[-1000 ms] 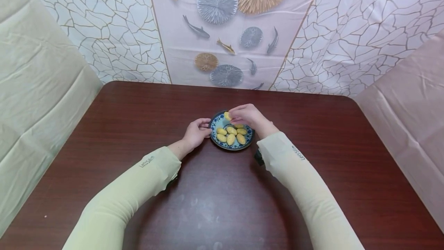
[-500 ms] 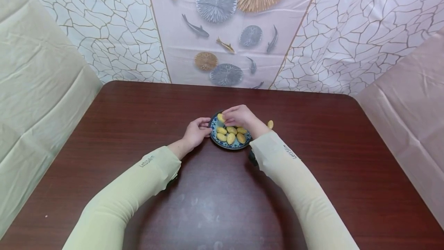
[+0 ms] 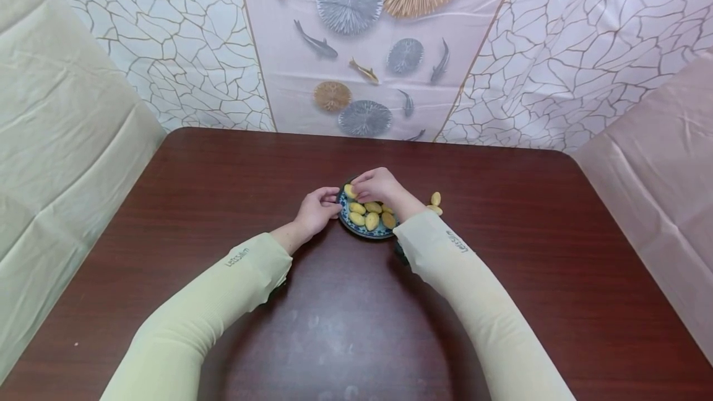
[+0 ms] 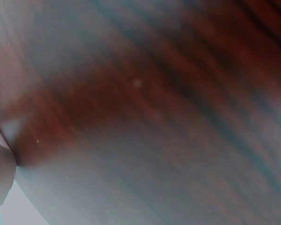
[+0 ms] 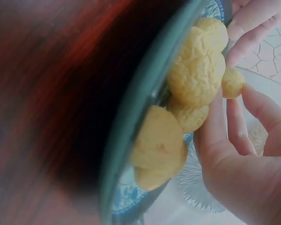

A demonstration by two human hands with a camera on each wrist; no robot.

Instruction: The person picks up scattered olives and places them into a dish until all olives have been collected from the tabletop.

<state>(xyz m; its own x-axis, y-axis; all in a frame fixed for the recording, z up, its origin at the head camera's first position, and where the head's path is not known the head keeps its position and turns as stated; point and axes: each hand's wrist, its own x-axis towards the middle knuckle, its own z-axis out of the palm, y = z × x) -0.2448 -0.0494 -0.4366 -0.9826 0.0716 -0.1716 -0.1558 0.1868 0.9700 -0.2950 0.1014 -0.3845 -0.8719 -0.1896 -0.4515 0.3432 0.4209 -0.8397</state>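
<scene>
A blue-and-white patterned plate (image 3: 367,234) with a dark rim sits on the brown table, carrying several small yellow potatoes (image 3: 371,221). My left hand (image 3: 315,212) grips the plate's left rim between thumb and fingers. Over the far left part of the plate, my right hand (image 3: 379,186) pinches one small potato (image 5: 233,83) between thumb and fingertips. The right wrist view shows the plate edge-on with wrinkled potatoes (image 5: 196,68) close beside this hand. In the left wrist view only a bit of a finger (image 4: 1,171) shows at the left edge.
Two more small potatoes (image 3: 436,198) lie on the table just right of the plate, partly hidden by the right wrist. The dark wooden table (image 3: 334,327) reaches back to a patterned cloth wall (image 3: 362,48), with plain cloth at both sides.
My right hand has moved left across the plate with the pinched potato. The potatoes on the table at the right have come into view behind the wrist. The left hand stays at the rim.
</scene>
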